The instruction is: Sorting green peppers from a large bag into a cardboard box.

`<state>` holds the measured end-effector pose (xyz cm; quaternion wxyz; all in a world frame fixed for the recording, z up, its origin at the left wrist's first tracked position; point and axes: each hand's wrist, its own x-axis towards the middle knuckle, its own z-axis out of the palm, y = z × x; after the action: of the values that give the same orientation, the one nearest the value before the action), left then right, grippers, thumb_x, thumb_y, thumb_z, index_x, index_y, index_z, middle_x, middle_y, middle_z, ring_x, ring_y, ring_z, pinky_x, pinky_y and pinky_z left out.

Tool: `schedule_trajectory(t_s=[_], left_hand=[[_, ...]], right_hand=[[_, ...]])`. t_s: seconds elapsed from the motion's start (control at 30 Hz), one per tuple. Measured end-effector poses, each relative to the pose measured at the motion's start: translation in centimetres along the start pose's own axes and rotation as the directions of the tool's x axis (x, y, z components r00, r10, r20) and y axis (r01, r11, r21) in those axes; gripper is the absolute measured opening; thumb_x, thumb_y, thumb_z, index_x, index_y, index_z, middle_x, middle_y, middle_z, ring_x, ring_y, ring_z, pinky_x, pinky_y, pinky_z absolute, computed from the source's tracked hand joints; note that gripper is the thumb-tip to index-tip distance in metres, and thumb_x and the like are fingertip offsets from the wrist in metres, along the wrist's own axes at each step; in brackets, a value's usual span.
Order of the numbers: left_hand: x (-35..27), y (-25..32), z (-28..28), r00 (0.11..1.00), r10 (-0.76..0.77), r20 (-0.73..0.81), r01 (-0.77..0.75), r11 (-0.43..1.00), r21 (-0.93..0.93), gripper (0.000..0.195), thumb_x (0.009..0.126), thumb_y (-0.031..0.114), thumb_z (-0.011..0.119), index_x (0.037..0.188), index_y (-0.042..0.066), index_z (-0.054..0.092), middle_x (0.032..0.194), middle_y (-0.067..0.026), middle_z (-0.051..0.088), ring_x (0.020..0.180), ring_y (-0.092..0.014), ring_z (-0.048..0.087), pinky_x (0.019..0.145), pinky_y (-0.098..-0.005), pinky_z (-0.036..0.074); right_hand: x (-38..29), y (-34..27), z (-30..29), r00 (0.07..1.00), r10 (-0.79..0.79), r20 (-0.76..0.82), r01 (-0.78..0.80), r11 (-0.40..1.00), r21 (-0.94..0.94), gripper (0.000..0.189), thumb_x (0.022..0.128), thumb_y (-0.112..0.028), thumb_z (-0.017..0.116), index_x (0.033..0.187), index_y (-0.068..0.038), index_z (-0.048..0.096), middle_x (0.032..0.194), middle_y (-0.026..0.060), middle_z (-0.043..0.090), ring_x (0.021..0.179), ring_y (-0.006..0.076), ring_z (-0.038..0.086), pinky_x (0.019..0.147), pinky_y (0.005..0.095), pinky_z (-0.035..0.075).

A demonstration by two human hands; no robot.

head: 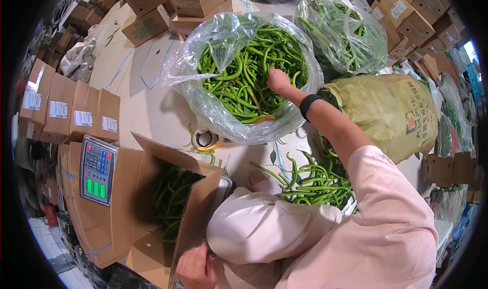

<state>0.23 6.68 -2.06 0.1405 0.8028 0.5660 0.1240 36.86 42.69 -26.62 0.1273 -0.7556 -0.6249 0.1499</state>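
Note:
My right hand [278,80], below a black wristband, reaches into an open clear plastic bag [312,110] of long green chili peppers [236,94]. Its fingertips are hidden among the peppers, so whether they grip one cannot be seen. My left hand [196,267] is low in the view, fingers curled, beside the wall of an open cardboard carton [190,220]; its grip is unclear. Inside that carton, in shadow, lie more green peppers [171,197]. A loose heap of green peppers [312,186] lies on the floor by my knee.
A digital scale display [98,171] stands left of the carton. Tape rolls [205,138] lie against the bag. Labelled cartons [82,110] line the left. A yellow woven sack [385,113] and a second clear bag of peppers [343,33] stand at right.

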Motion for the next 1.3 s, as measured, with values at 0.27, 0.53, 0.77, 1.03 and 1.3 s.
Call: schedule_trajectory(t_s=[0.27,0.53,0.77,1.03,1.3], left_hand=[[0.2,0.2,0.1,0.999,0.045,0.023,-0.046,0.997,0.062,0.026,0.083,0.011,0.058,0.107,0.001,0.061,0.092,-0.0152,0.064,0.085,-0.033,0.061,0.075,-0.0398,0.048],[0.4,0.2,0.1,0.999,0.046,0.011,-0.046,0.998,0.030,0.024,0.083,0.010,0.059,0.105,0.001,0.061,0.093,-0.0160,0.064,0.086,-0.033,0.061,0.075,-0.0392,0.048],[-0.2,0.7,-0.1,0.999,0.021,-0.046,-0.022,1.000,-0.008,0.023,0.083,0.010,0.059,0.105,0.002,0.061,0.096,-0.0155,0.064,0.088,-0.034,0.061,0.077,-0.0416,0.049],[1.8,2.3,-1.2,0.951,0.136,-0.276,-0.076,0.973,0.217,0.044,0.075,0.000,0.062,0.119,-0.001,0.052,0.129,-0.0214,0.046,0.117,-0.041,0.045,0.099,-0.0490,0.034],[7.9,5.6,-4.9,0.908,0.417,-0.037,-0.304,0.718,0.626,0.039,0.080,0.010,0.057,0.119,0.005,0.054,0.105,-0.0111,0.056,0.095,-0.027,0.055,0.087,-0.0436,0.043]], right_hand=[[3.9,2.7,-0.3,0.882,-0.273,-0.385,0.191,0.952,-0.238,0.016,0.074,-0.005,0.050,0.090,-0.002,0.050,0.093,0.0166,0.056,0.090,0.0345,0.053,0.075,0.0429,0.046],[2.0,1.1,-2.5,0.955,-0.257,-0.151,0.254,0.966,-0.036,0.012,0.082,-0.016,0.049,0.081,-0.005,0.055,0.084,0.0127,0.063,0.072,0.0328,0.060,0.061,0.0417,0.046],[-10.2,0.0,-12.6,0.917,-0.337,0.213,-0.196,0.084,0.977,0.022,0.097,-0.021,0.046,0.106,-0.005,0.056,0.079,-0.0026,0.055,0.062,0.0061,0.044,0.059,0.0213,0.039],[-18.9,-7.5,-17.1,0.532,-0.816,0.226,-0.095,0.208,0.973,0.027,0.095,-0.020,0.049,0.114,-0.001,0.055,0.081,0.0002,0.057,0.064,0.0055,0.045,0.058,0.0196,0.037],[-22.8,-16.2,-16.8,-0.185,-0.965,0.187,0.215,0.146,0.966,0.028,0.094,-0.029,0.050,0.100,-0.003,0.059,0.081,0.0018,0.057,0.068,0.0094,0.047,0.059,0.0252,0.039]])
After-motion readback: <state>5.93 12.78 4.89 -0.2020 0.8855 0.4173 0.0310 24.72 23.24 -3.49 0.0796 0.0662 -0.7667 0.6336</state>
